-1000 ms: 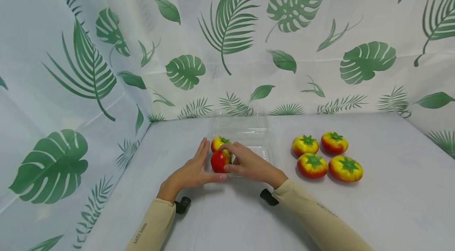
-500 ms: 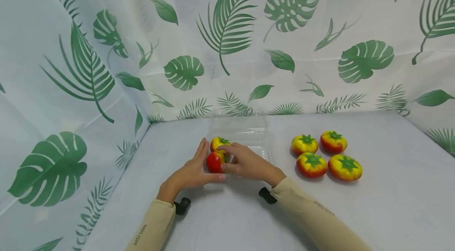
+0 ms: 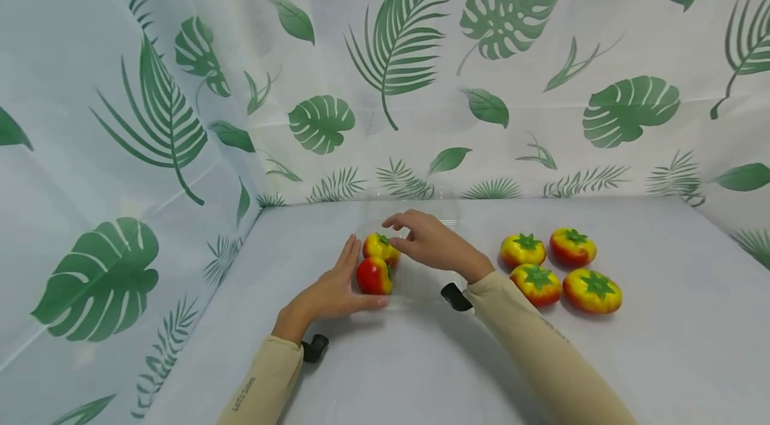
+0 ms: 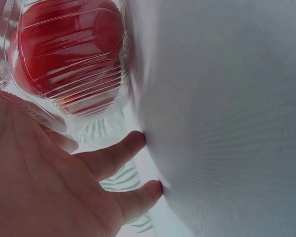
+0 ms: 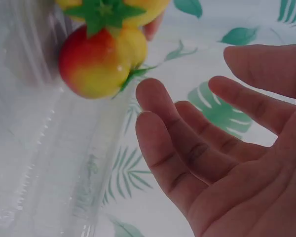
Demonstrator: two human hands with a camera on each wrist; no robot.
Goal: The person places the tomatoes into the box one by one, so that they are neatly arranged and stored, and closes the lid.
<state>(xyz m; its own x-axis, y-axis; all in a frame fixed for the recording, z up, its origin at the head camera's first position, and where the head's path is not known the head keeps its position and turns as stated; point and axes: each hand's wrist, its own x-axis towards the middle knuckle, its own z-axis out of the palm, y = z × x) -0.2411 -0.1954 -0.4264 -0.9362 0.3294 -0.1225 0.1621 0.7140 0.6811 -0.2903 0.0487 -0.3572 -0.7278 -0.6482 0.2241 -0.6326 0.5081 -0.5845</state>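
Two red-and-yellow toy tomatoes with green star-shaped tops are in the left part of a clear plastic clamshell box (image 3: 421, 281), its lid folded back. The front tomato (image 3: 373, 276) lies on its side with its top to the right; the rear tomato (image 3: 377, 247) is just behind. My left hand (image 3: 333, 289) lies along the box's left front corner, fingers straight along the side and thumb across the front. In the left wrist view two fingertips (image 4: 136, 138) touch the table. My right hand (image 3: 430, 238) hovers over the box with loosely bent fingers, holding nothing.
Several more toy tomatoes stand grouped on the table right of the box, among them a front right one (image 3: 592, 291) and a back right one (image 3: 573, 246). A white leaf-printed curtain (image 3: 325, 124) hangs behind and to the left.
My right hand has let go of the front tomato and moved up and away toward the back. That tomato was set down to the left in the box. My left hand has stayed at the box.
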